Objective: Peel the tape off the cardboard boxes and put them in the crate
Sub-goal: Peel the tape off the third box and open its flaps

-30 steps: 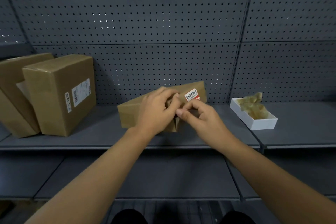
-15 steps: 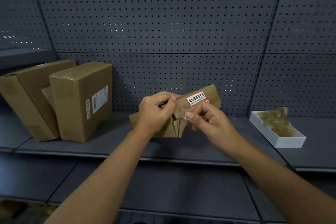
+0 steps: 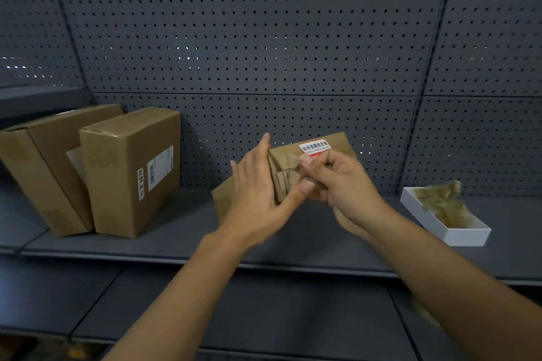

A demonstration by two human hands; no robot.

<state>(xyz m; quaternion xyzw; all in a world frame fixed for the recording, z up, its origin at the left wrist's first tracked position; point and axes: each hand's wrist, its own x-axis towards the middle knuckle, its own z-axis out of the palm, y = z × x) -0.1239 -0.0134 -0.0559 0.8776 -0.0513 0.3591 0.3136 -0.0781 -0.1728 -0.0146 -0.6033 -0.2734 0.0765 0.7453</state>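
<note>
A: Where is the cardboard box [image 3: 319, 155] with the red and white label [image 3: 315, 147]?
B: In the middle of the grey shelf [image 3: 176, 231], tilted, its far end raised against the pegboard wall [image 3: 264, 38]. Both hands are on its near end.
A: How does the left hand [image 3: 258, 199] sit?
B: Its fingers are straight and loose, flat against the left side of the box, thumb stretched under the near end. Nothing is pinched there.
A: And the right hand [image 3: 343, 187]?
B: Its grip is clamped on the tape [image 3: 289, 163], curled fingers and thumb pinching a crumpled strip at the box's near end.
A: What else is on the shelf?
B: Two larger boxes [image 3: 129, 170] stand on the left, leaning together. A white tray [image 3: 457, 234] on the right holds wadded tape [image 3: 443, 199].
</note>
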